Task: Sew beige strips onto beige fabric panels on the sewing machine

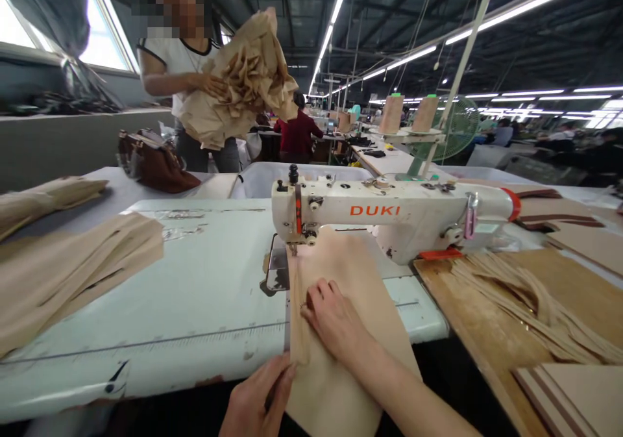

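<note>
A beige panel of leather-like material [360, 294] lies under the needle and presser foot of a white sewing machine [335, 206] marked DUKI. Along its left edge runs a narrow beige strip [298, 313]. My left hand [260, 395] pinches the near end of that strip and the panel's edge at the table's front. My right hand [333, 317] rests on the panel with bent fingers, the fingertips at the strip's right side, pressing it down. What lies beneath the right fingers is hidden. The panel's near end hangs over the table edge.
Stacked beige pieces [73, 274] lie on the left. A brown board [467, 294] at the right holds loose beige strips [530, 300] and stacked panels [579, 395]. Beyond the machine, a person [180, 67] carries crumpled brown paper [248, 80]. A brown bag [156, 161] stands back left.
</note>
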`<state>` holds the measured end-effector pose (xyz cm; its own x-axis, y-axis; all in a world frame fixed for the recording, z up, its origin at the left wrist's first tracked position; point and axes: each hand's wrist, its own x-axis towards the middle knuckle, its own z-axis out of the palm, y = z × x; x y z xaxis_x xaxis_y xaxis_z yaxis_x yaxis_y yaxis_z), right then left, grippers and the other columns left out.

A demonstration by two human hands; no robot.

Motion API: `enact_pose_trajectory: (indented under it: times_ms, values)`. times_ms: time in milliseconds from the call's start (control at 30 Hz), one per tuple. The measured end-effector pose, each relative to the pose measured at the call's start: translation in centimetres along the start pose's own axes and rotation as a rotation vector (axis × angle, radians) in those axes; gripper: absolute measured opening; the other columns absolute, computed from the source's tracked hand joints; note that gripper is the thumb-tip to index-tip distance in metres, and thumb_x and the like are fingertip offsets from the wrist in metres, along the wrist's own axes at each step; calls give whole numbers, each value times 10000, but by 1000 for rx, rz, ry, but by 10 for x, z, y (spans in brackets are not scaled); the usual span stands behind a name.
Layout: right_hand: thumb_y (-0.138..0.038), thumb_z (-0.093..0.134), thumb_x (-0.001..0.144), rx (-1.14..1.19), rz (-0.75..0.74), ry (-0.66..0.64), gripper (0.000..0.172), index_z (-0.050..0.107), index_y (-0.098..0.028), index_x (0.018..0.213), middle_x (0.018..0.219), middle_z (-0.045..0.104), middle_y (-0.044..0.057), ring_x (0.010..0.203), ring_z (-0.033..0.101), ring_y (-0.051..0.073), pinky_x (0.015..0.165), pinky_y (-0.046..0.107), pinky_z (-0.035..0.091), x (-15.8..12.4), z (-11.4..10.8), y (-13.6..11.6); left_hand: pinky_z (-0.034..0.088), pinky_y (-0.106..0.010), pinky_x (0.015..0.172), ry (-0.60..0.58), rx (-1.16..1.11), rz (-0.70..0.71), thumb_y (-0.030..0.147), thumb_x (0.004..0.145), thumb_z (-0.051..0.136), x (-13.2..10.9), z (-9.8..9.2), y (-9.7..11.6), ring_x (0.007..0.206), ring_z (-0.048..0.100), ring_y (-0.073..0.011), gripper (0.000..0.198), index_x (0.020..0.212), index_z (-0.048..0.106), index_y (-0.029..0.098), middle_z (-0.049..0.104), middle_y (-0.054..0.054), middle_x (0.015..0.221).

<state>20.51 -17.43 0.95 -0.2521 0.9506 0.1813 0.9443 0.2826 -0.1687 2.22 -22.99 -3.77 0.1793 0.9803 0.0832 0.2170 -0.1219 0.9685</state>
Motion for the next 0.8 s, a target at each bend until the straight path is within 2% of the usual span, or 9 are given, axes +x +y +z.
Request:
enact_pose_trajectory:
  times_ms: [100,167,233,333,400,500,567,667,800]
  values:
    - [-331,566,980,161,-17,3,262,604,-140,1155,1181,595,130,1068,601,232,913,366,557,-28,-16,1,566,-281,751,-113,-212,-202,632,870,630,-1,-10,0,807,691,-243,463,1011,750,207,739,-65,880]
    - [-463,632,923,261,-164,17,582,482,-137,1381,1359,534,147,1246,533,244,1064,382,482,-55,-16,-2,586,-345,790,-167,-405,-383,685,886,566,-6,-14,-9,896,710,-278,565,1125,726,198,755,-97,996]
    - [-502,682,863,245,-324,40,861,304,-96,1522,1503,419,187,1396,398,309,1161,475,375,-79,-4,-9,572,-387,890,-94,-455,-432,702,848,610,-14,-13,-19,1057,683,-310,600,1161,720,202,735,-111,1146]
    - [-202,542,945,176,-376,88,695,236,-93,1559,1546,376,187,1444,338,313,1181,549,310,-97,20,-19,508,-385,1026,2,-357,-330,633,785,736,-24,-7,-26,1220,598,-326,539,1128,739,217,695,-83,1260]
    - [-54,410,957,279,-316,122,564,357,-132,1513,1453,516,140,1367,461,238,1164,482,365,-95,23,-19,526,-392,1008,-63,-371,-272,633,845,673,-24,-7,-25,1156,639,-322,504,1092,747,201,723,-89,1193]
    - [-150,401,1026,613,-168,95,349,599,-199,1309,1225,682,62,1167,616,157,1061,341,482,-82,2,-10,616,-373,772,-168,-413,-287,700,894,548,-18,-13,-19,833,736,-291,609,949,761,132,765,-122,919]
    - [-259,406,1056,779,-84,19,305,667,-222,1209,1169,703,39,1124,638,144,1022,298,504,-74,-16,-3,621,-351,692,-173,-358,-349,724,851,593,-12,-17,-16,754,740,-282,646,913,766,105,762,-134,835]
    - [-318,360,1073,821,-45,-54,355,688,-225,1174,1112,709,39,1060,657,153,1004,311,508,-70,-29,-1,617,-384,820,-164,-401,-463,715,784,687,-5,-17,-9,922,738,-318,669,1027,763,96,769,-163,960]
    - [-318,345,1076,721,-54,-64,368,691,-195,1078,1003,705,42,953,661,151,924,293,527,-69,-22,-6,583,-410,932,-204,-672,-552,575,844,727,2,-8,4,1100,685,-338,543,1103,737,98,738,-178,1128]
